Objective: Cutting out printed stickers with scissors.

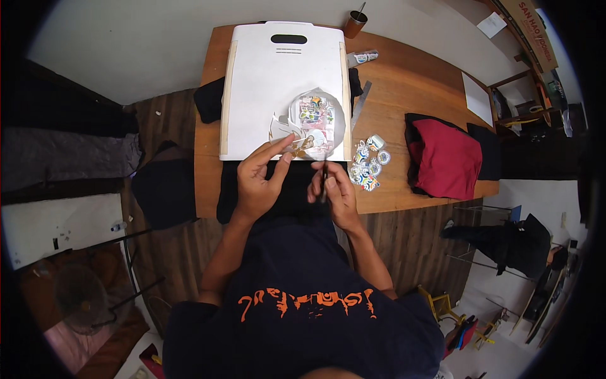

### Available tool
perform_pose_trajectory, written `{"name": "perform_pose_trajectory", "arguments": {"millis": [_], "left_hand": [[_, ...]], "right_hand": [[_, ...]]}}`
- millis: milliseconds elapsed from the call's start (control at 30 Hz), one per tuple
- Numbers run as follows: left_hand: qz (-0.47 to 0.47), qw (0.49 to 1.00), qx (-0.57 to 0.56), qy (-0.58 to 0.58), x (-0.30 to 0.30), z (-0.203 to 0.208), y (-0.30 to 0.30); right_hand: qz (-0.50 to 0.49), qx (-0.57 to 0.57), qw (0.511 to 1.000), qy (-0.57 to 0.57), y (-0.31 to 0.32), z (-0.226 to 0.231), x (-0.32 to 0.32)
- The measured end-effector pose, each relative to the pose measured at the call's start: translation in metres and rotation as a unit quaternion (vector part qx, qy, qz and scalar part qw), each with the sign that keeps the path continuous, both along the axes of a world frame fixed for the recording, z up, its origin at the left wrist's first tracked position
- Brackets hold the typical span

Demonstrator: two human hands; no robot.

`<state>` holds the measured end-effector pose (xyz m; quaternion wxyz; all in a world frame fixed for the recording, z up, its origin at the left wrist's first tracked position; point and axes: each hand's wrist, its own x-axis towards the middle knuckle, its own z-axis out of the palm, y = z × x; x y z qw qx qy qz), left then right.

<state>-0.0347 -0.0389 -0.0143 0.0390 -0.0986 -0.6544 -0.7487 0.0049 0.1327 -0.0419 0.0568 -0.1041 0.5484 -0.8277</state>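
Note:
My left hand (262, 181) pinches a thin cut-out piece with a white and gold pattern (303, 148) between thumb and fingers. Close by on the right, my right hand (334, 191) is closed around a slim dark tool (324, 180). Its tip points toward the piece; I cannot tell whether it is tweezers or a knife. Just beyond both hands, a round, pale, shallow container (343, 120) holds several colourful printed scraps. It rests on a large white panel (252, 88) with a dark handle slot. Another white cut-out lies beside the container, near my left fingertips.
Colourful round stickers (366, 169) lie in a cluster on the wooden table (404, 82), right of the panel. A metal ruler (362, 104), a brown cup (355, 23) and folded red cloth (445, 158) are on the table too. A person (524, 243) is at the far right.

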Motion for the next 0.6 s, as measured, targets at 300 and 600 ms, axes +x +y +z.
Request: {"name": "perform_pose_trajectory", "arguments": {"millis": [300,600], "left_hand": [[-0.01,0.999,0.047,-0.019,0.0,-0.013,0.001],[-0.001,0.997,0.074,-0.035,0.011,-0.004,-0.005]], "right_hand": [[-0.023,0.033,0.999,0.009,-0.008,-0.006,-0.007],[-0.047,-0.016,0.998,-0.039,-0.017,-0.007,0.003]]}}
